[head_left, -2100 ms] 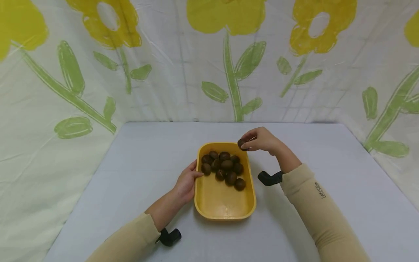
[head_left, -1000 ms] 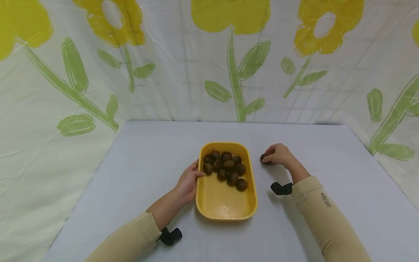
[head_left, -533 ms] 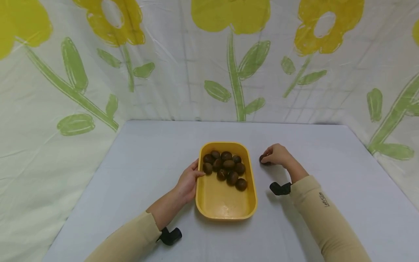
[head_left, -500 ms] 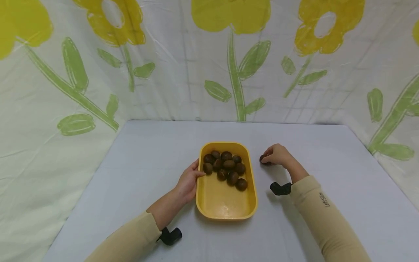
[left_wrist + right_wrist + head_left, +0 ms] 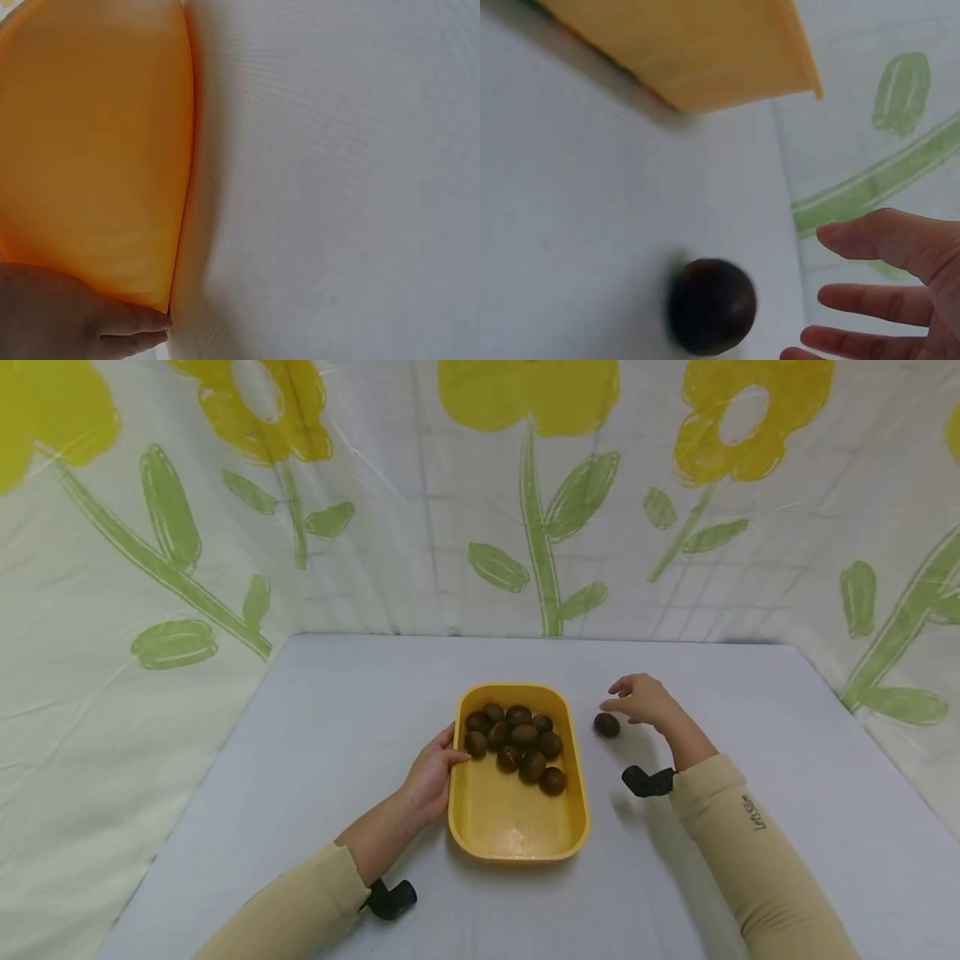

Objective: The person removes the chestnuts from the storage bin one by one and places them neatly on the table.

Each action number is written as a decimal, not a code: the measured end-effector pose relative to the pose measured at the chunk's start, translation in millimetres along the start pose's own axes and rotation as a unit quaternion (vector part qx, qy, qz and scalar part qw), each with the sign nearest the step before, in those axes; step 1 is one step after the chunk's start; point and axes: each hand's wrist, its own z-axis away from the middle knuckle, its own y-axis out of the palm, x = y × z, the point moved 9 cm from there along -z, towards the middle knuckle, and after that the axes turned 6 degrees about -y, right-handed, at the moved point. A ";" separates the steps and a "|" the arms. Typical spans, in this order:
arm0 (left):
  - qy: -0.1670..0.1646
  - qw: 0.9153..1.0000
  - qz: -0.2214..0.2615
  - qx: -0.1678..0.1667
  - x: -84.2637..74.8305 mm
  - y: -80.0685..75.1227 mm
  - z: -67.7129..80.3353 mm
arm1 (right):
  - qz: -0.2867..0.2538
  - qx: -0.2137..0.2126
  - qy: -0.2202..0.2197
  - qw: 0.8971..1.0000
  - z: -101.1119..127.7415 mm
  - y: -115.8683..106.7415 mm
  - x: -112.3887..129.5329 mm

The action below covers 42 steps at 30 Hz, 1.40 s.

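A yellow tray (image 5: 517,827) sits mid-table with several dark brown round fruits (image 5: 517,745) heaped in its far half. My left hand (image 5: 431,772) holds the tray's left rim, thumb hooked over the edge; the left wrist view shows the tray wall (image 5: 97,150) against that hand. One loose brown fruit (image 5: 607,724) lies on the table just right of the tray. My right hand (image 5: 637,697) hovers slightly above and right of it, fingers spread and holding nothing. In the right wrist view the fruit (image 5: 712,304) lies apart from the fingers (image 5: 877,240).
The light grey table (image 5: 337,752) is walled on three sides by a white sheet printed with yellow flowers (image 5: 525,393). The tray's outer corner (image 5: 705,52) shows in the right wrist view. Black wrist mounts (image 5: 647,781) sit on both sleeves.
My right hand carried one fruit from over the tray to the table at its right, set it down, then let go and lifted off with fingers spread. My left hand stayed on the rim.
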 end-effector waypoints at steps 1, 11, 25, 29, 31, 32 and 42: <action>0.001 1.000 0.002 0.002 -0.1 0.3 0.3 | -0.003 -0.004 -0.003 1.000 -0.7 -1.7 3.1; 0.001 1.000 0.010 0.009 0.1 1.7 1.2 | -0.069 -0.020 -0.066 0.995 -0.7 -9.2 60.1; 0.001 1.000 0.004 0.010 -0.9 0.0 1.7 | -0.078 0.071 -0.124 0.987 -3.1 42.7 132.1; -0.003 1.000 0.006 0.011 -0.4 -0.5 2.4 | -0.074 0.088 -0.126 0.985 -5.9 63.3 145.0; -0.003 1.000 0.006 0.015 -0.2 0.2 2.6 | -0.071 0.094 -0.125 0.985 -8.1 72.1 148.9; -0.004 1.000 0.006 0.019 -0.1 0.8 2.8 | -0.071 0.098 -0.125 0.985 -9.0 76.3 150.4; -0.004 0.999 0.014 0.033 0.4 4.3 2.4 | -0.020 0.129 -0.137 0.982 -13.7 110.5 158.5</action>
